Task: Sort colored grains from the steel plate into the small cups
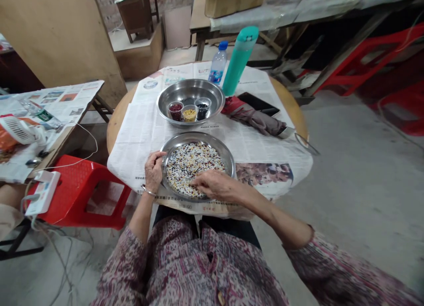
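Note:
A shallow round metal dish (228,155) lies near the front edge of the table. Mixed white, yellow, black and dark red grains and beans (194,158) are spread over its bottom. My left hand (153,170) grips the left rim, its index finger lying along the edge. Inside the dish, my right hand (213,184) touches the mix with its fingertips pinched together; what lies between them is hidden. Behind stands a deeper metal basin (185,87) holding small plastic cups: dark red beans (176,111), yellow kernels (190,115) and black beans (202,111).
Newspaper (132,142) covers the round table. A teal bottle (240,61), a clear water bottle (217,63), a folded umbrella (256,119) and a dark flat device (258,103) stand or lie beyond. At left, a red stool (89,187) carries a power strip (43,193).

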Tool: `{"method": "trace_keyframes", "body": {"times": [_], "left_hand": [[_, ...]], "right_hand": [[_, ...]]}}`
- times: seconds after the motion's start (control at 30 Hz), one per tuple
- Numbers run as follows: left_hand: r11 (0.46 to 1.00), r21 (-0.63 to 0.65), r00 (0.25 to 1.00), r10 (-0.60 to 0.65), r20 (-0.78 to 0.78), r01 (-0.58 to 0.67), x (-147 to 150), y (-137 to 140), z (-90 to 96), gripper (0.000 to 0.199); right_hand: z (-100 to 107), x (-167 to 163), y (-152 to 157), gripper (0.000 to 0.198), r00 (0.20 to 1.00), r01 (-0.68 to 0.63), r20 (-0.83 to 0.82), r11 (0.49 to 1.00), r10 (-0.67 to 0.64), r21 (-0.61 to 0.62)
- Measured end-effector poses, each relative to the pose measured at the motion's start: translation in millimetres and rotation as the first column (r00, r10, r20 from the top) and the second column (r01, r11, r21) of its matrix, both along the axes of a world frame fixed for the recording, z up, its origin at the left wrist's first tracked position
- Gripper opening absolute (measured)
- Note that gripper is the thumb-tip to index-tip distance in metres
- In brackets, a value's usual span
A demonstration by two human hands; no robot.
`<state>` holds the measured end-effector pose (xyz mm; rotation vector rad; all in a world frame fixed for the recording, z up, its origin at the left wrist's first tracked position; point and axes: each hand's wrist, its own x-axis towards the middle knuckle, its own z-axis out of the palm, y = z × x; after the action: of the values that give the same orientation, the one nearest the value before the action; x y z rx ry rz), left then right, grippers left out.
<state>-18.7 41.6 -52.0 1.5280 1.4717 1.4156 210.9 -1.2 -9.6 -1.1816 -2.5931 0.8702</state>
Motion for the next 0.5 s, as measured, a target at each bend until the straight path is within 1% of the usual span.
{"method": "trace_keyframes", "body": {"times": [0.1, 0.2, 0.27, 0.3, 0.33, 0.4, 0.5], "left_hand": [[1.000, 0.008, 1.000, -0.002, -0.005, 0.003, 0, 0, 0.0, 0.020], [1.000, 0.007, 1.000, -0.004, -0.001, 0.004, 1, 0, 0.4, 0.020], [1.000, 0.009, 1.000, -0.004, -0.004, 0.004, 1, 0, 0.8, 0.020], [1.000, 0.009, 1.000, -0.004, -0.006, 0.004, 1, 0, 0.9, 0.020], [1.000, 0.008, 1.000, -0.003, -0.009, 0.003, 1, 0, 0.9, 0.020], [1.000, 0.002, 1.000, -0.001, -0.012, 0.001, 1, -1, 0.8, 0.020], [1.000, 0.003, 1.000, -0.004, -0.011, 0.004, 1, -1, 0.6, 0.020]], "right_hand": [[-9, -3, 18, 0.030, 0.992, 0.126, -0.004, 0.981, -0.127, 0.146], [-13, -3, 36, 0.030, 0.959, 0.281, -0.056, 0.917, -0.276, 0.284], [-15, -4, 44, 0.027, 0.933, 0.357, -0.084, 0.871, -0.350, 0.337], [-16, -6, 46, 0.024, 0.925, 0.376, -0.084, 0.857, -0.372, 0.352], [-17, -8, 46, 0.021, 0.923, 0.379, -0.076, 0.852, -0.378, 0.362], [-20, -15, 44, 0.019, 0.935, 0.346, -0.060, 0.862, -0.349, 0.370], [-22, -27, 36, 0.016, 0.964, 0.265, -0.070, 0.910, -0.257, 0.320]]}}
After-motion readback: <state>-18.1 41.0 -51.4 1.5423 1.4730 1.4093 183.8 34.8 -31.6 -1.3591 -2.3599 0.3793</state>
